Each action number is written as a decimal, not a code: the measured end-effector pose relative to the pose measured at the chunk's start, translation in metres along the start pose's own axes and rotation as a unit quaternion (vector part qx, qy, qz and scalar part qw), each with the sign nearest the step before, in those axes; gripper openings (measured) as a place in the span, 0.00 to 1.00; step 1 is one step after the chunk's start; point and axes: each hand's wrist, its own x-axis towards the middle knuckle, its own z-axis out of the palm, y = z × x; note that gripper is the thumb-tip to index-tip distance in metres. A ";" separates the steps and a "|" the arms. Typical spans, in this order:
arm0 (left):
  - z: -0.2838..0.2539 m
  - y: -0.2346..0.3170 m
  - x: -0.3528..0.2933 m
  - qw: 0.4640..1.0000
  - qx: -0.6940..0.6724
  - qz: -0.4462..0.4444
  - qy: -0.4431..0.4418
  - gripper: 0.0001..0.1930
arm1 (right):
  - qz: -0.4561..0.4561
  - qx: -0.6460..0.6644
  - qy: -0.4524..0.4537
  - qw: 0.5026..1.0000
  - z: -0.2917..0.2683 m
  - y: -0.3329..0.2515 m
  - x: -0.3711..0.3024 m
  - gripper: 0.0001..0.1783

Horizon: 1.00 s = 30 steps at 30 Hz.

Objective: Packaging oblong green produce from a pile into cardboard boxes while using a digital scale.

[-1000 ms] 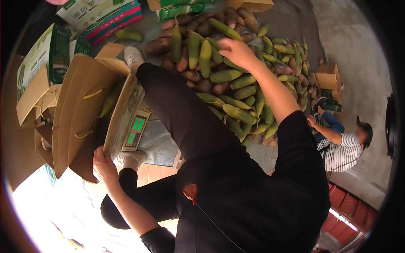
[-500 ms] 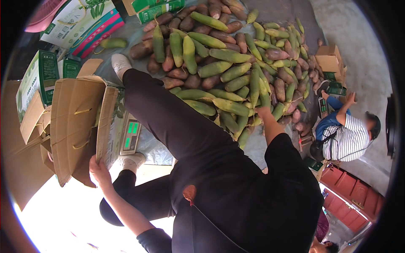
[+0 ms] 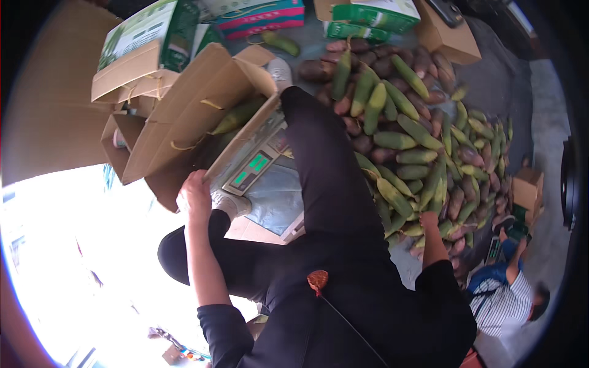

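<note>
My left hand (image 3: 195, 197) pinches the near corner of an open cardboard carton (image 3: 184, 132), which stands tilted on a scale with a lit green display (image 3: 250, 172). A green radish (image 3: 238, 115) lies inside the carton, partly hidden by its walls. On the right, my right hand (image 3: 429, 221) is at the near side of a large heap of green and purplish-brown radishes (image 3: 392, 140). Its fingers are closed around the lower end of a long green radish (image 3: 434, 187) and are partly hidden.
Printed gift cartons (image 3: 138, 46) stand at the far left, with more boxes (image 3: 374, 18) behind the heap. One loose radish (image 3: 281, 43) lies near my shoe. At the right a person in a striped shirt (image 3: 503, 300) sits by another scale and a brown box (image 3: 527, 190).
The view has turned left, so the scene sits further right. My left hand stays on the carton's edge, and the carton's inside now shows more. My right hand remains at the heap.
</note>
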 end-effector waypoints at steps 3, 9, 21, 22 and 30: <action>0.008 0.010 0.006 0.999 -0.013 0.033 0.008 0.10 | 0.108 -0.125 -0.098 0.981 -0.033 0.008 -0.003 0.06; 0.007 0.030 0.020 0.996 -0.020 0.085 0.012 0.10 | 0.121 -0.108 0.101 0.982 -0.149 0.003 0.030 0.06; 0.013 0.021 0.020 0.994 -0.012 0.096 0.058 0.09 | 0.142 0.599 0.261 0.744 -0.389 -0.178 0.132 0.06; 0.013 0.021 0.020 0.993 -0.010 0.099 0.059 0.09 | 0.103 0.605 0.273 0.741 -0.410 -0.209 0.136 0.06; 0.013 0.019 0.017 0.995 0.002 0.090 0.048 0.07 | -0.269 0.621 0.159 0.718 -0.543 -0.369 0.176 0.10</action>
